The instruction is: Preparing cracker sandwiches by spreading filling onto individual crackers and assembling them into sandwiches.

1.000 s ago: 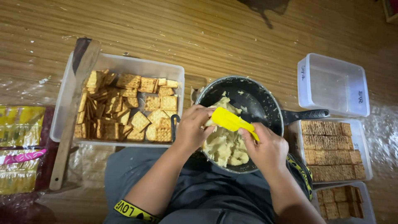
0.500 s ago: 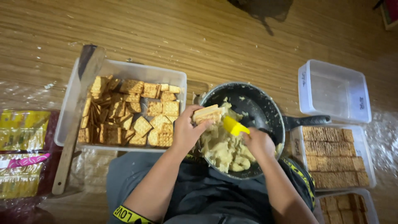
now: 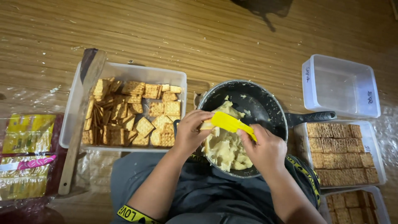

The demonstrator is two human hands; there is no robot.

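At the centre of the frame, the left hand pinches a cracker over the dark pan, while the right hand grips a yellow spatula pressed onto it. Too hard a press could snap the cracker or drop pale filling outside. One pan, one spatula, one wooden paddle at left, four clear tubs: loose crackers left, one empty tub upper right, two tubs of filled rows lower right.

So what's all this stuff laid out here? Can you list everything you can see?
spatula: one, yellow, over the pan
pan: one, black, centre, holding pale filling
loose-cracker tub: one, clear, left of the pan
wooden paddle: one, brown, on the tub's left edge
empty tub: one, clear, upper right
stacked-cracker trays: two, clear, lower right
packets: several, yellow, far left
left hand: holds a cracker
right hand: grips the spatula
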